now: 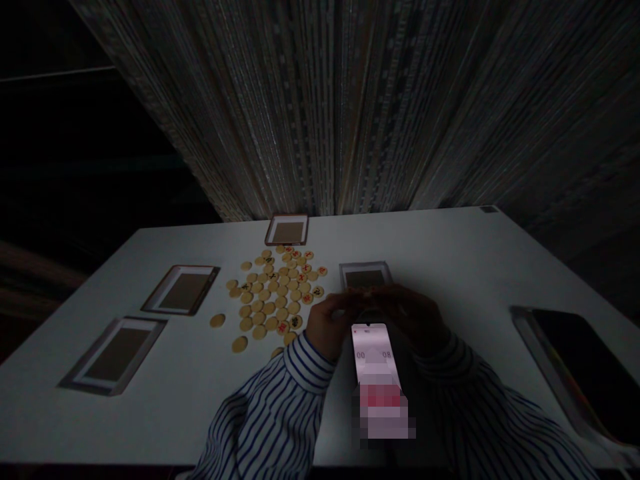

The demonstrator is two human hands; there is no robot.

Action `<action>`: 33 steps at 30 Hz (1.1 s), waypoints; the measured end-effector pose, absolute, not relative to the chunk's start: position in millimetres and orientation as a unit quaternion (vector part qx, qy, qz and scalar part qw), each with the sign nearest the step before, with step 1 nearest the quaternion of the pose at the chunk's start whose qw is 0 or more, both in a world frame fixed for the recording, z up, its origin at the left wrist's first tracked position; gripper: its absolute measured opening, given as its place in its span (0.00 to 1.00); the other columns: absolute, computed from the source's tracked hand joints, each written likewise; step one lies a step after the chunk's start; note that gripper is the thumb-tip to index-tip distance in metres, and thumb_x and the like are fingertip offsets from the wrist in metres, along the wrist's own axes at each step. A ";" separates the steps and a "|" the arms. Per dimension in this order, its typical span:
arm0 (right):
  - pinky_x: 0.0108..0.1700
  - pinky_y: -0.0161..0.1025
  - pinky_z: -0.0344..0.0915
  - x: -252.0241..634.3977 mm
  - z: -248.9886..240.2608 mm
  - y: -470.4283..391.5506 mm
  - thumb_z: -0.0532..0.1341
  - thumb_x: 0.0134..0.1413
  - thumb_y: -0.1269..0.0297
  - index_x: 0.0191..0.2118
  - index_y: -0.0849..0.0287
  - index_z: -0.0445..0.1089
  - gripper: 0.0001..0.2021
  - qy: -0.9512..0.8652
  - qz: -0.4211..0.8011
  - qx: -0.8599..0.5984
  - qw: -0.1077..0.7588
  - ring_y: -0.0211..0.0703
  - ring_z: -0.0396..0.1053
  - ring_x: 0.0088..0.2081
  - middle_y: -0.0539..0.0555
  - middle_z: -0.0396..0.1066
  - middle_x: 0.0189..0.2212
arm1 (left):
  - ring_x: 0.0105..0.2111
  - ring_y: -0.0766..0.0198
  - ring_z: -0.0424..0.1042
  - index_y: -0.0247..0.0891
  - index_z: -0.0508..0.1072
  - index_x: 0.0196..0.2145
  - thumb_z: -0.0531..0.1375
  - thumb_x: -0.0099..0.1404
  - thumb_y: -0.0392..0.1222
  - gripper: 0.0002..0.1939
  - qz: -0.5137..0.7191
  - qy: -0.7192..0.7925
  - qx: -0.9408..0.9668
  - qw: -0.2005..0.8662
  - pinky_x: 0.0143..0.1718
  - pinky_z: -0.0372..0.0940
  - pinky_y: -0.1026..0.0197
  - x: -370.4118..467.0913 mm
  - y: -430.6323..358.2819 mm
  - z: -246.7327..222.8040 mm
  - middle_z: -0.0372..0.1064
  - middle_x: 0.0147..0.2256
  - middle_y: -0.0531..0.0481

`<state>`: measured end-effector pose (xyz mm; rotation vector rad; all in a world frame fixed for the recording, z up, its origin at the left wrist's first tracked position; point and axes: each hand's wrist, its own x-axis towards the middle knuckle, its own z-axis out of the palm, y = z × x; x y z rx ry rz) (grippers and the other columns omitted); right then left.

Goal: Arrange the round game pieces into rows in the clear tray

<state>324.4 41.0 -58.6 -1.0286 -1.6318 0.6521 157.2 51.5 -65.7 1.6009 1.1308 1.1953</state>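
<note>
My left hand point(330, 320) and my right hand point(417, 317) meet fingertip to fingertip, just beyond a lit phone point(376, 363). Their fingers are curled and closed; the dim light hides what is between them, if anything. Right behind the fingers is a clear-rimmed shallow box point(364, 270) with a dark inside, partly covered by the hands. To the left of my left hand lies a loose spread of round wooden Chinese chess pieces point(270, 290), some showing red or black characters. The phone screen glows pink, its lower part blurred out.
A brown-rimmed shallow box point(287, 231) stands at the table's far edge. Two more, a brown-edged box point(181, 289) and a clear-edged box point(116, 353), lie at left. A dark flat case point(583, 373) lies at right on the white table point(450, 247). A striped curtain point(345, 107) hangs behind.
</note>
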 end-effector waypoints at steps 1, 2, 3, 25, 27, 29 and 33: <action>0.35 0.42 0.74 324.3 -58.9 41.1 0.60 0.51 0.64 0.36 0.53 0.74 0.07 -0.680 0.274 -0.436 0.522 0.44 0.74 0.35 0.53 0.76 0.34 | 0.32 0.61 0.76 0.36 0.77 0.35 0.62 0.54 0.36 0.09 0.476 0.449 0.629 0.419 0.35 0.72 0.61 157.6 51.8 -66.1 0.77 0.33 0.46; 0.35 0.42 0.74 324.2 -59.4 41.2 0.60 0.50 0.64 0.36 0.54 0.74 0.08 -0.677 0.275 -0.441 0.521 0.44 0.74 0.35 0.53 0.76 0.33 | 0.33 0.61 0.76 0.36 0.77 0.35 0.62 0.54 0.36 0.09 0.480 0.447 0.621 0.429 0.36 0.72 0.60 158.0 52.2 -66.6 0.77 0.34 0.46; 0.34 0.42 0.74 324.0 -60.0 41.3 0.60 0.50 0.64 0.36 0.54 0.74 0.08 -0.674 0.277 -0.444 0.521 0.44 0.74 0.35 0.52 0.76 0.33 | 0.33 0.61 0.76 0.36 0.77 0.35 0.62 0.54 0.37 0.09 0.484 0.444 0.612 0.441 0.37 0.71 0.60 158.4 52.5 -67.1 0.77 0.34 0.45; 0.30 0.36 0.73 321.6 -68.8 47.5 0.60 0.51 0.67 0.43 0.55 0.70 0.12 -0.757 0.152 -0.402 0.492 0.40 0.73 0.32 0.54 0.75 0.35 | 0.33 0.59 0.76 0.35 0.78 0.31 0.61 0.52 0.44 0.12 0.464 0.450 0.538 0.541 0.37 0.70 0.60 157.8 58.5 -66.0 0.77 0.32 0.46; 0.30 0.37 0.73 322.0 -66.1 47.5 0.60 0.51 0.67 0.44 0.55 0.69 0.13 -0.770 0.136 -0.392 0.485 0.40 0.72 0.33 0.56 0.74 0.36 | 0.33 0.59 0.76 0.35 0.78 0.31 0.61 0.52 0.44 0.11 0.460 0.454 0.537 0.543 0.37 0.70 0.60 158.0 58.3 -66.2 0.77 0.32 0.45; 0.32 0.38 0.73 322.4 -64.8 47.9 0.60 0.51 0.66 0.46 0.56 0.68 0.14 -0.781 0.123 -0.371 0.486 0.41 0.72 0.35 0.57 0.73 0.37 | 0.33 0.59 0.76 0.34 0.78 0.31 0.61 0.52 0.44 0.11 0.457 0.449 0.534 0.552 0.37 0.70 0.60 158.4 57.8 -65.5 0.77 0.32 0.45; 0.32 0.37 0.73 323.2 -67.0 49.1 0.60 0.52 0.68 0.49 0.54 0.65 0.17 -0.794 0.112 -0.341 0.491 0.40 0.72 0.34 0.57 0.72 0.38 | 0.34 0.59 0.76 0.34 0.77 0.31 0.62 0.52 0.43 0.11 0.466 0.436 0.528 0.559 0.37 0.71 0.59 159.1 56.7 -64.0 0.77 0.33 0.44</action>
